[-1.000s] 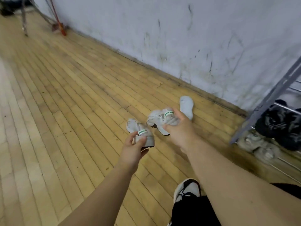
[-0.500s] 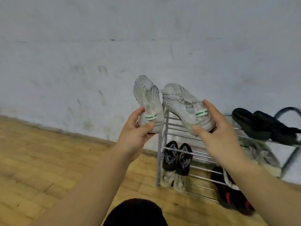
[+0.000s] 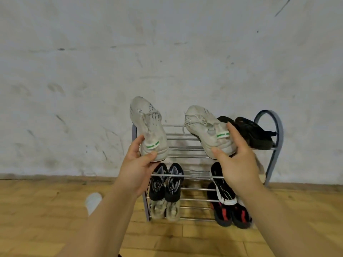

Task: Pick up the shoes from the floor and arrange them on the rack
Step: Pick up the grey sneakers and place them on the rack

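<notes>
I hold a pair of off-white knit sneakers with green heel tabs, one in each hand. My left hand (image 3: pixel 137 167) grips the heel of the left sneaker (image 3: pixel 148 125), toe pointing up, just left of the rack's top shelf. My right hand (image 3: pixel 239 160) grips the heel of the right sneaker (image 3: pixel 204 127), which hangs tilted over the top shelf of the metal shoe rack (image 3: pixel 185 139). Black sandals (image 3: pixel 248 130) lie on the right of that top shelf.
Lower shelves hold black sneakers (image 3: pixel 166 182), beige shoes (image 3: pixel 165 210), a black-and-white sneaker (image 3: pixel 222 186) and black-and-red shoes (image 3: pixel 232 214). A white shoe (image 3: pixel 92 202) lies on the wooden floor left of the rack. The scuffed white wall stands right behind it.
I lifted both sneakers off the floor and turned to face the rack. Since half a second ago the two shoes have moved apart, the right one over the top shelf.
</notes>
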`<state>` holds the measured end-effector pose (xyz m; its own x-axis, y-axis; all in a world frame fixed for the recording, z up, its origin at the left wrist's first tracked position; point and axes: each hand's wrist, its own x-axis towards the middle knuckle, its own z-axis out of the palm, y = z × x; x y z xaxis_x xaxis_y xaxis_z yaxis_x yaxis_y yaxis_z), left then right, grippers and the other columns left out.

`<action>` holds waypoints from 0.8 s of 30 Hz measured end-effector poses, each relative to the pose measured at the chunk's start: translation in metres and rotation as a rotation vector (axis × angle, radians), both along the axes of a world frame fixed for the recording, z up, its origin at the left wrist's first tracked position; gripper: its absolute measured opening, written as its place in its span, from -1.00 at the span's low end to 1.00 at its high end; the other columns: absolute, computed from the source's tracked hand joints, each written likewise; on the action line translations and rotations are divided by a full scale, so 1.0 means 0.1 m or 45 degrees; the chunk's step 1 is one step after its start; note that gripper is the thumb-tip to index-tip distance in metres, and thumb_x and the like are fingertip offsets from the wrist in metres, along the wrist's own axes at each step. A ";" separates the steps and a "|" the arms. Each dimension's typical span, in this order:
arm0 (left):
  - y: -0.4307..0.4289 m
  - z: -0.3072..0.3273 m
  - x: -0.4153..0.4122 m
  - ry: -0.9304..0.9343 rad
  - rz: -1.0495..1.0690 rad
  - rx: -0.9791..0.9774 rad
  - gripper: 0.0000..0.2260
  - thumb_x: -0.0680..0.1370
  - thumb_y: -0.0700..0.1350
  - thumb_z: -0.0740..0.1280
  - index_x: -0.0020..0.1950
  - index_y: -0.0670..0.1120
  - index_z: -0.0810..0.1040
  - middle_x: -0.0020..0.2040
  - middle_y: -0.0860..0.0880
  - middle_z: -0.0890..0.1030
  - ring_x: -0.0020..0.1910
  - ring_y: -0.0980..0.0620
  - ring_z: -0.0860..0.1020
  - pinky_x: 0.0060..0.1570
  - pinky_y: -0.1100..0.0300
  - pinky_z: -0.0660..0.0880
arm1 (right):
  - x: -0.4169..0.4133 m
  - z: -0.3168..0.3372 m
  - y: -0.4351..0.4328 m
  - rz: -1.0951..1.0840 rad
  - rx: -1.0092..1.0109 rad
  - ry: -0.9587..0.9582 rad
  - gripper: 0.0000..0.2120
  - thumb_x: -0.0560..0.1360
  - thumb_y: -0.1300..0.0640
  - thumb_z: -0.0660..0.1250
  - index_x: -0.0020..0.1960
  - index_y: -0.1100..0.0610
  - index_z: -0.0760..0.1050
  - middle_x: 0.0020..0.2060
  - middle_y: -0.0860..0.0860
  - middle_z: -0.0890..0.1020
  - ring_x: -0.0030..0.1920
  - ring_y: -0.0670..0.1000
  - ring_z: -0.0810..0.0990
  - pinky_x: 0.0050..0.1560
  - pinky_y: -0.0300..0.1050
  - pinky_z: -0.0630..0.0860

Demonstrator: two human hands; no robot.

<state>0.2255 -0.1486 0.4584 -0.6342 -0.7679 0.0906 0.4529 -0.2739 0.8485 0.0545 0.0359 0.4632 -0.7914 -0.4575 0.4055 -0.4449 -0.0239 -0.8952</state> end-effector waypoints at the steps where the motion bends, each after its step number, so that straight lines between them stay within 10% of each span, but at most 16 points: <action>1: -0.03 -0.01 0.00 0.003 0.001 -0.012 -0.46 0.58 -0.45 0.24 0.47 0.01 0.43 0.37 -0.21 0.56 0.32 -0.19 0.58 0.33 -0.12 0.49 | 0.00 -0.01 -0.05 0.016 0.000 0.003 -0.28 0.54 0.13 0.47 0.55 -0.31 0.25 0.46 -0.19 0.43 0.41 -0.17 0.44 0.47 0.04 0.40; 20: -0.71 -0.06 1.08 -0.393 -0.767 -0.183 -0.41 0.42 -0.20 0.45 0.47 -0.06 0.49 0.36 -0.22 0.54 0.24 -0.22 0.56 0.14 -0.10 0.55 | 0.00 0.09 -0.37 0.189 -0.271 -0.105 -0.31 0.54 0.21 0.47 0.57 -0.15 0.30 0.41 -0.20 0.50 0.37 -0.23 0.49 0.44 -0.05 0.43; 24: -0.80 -0.21 1.29 -0.696 -0.868 -0.111 -0.39 0.41 -0.17 0.45 0.47 -0.06 0.49 0.36 -0.21 0.54 0.26 -0.20 0.55 0.10 -0.06 0.56 | 0.14 0.04 -0.42 0.504 -0.172 -0.197 -0.23 0.24 -0.20 0.65 0.38 -0.39 0.44 0.38 -0.18 0.56 0.39 -0.09 0.53 0.46 0.12 0.39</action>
<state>0.3542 -0.2289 0.4373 -0.9241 -0.2103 -0.3191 -0.2616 -0.2605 0.9294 0.0687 -0.0059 0.4671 -0.6220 -0.6884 0.3731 -0.2392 -0.2866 -0.9277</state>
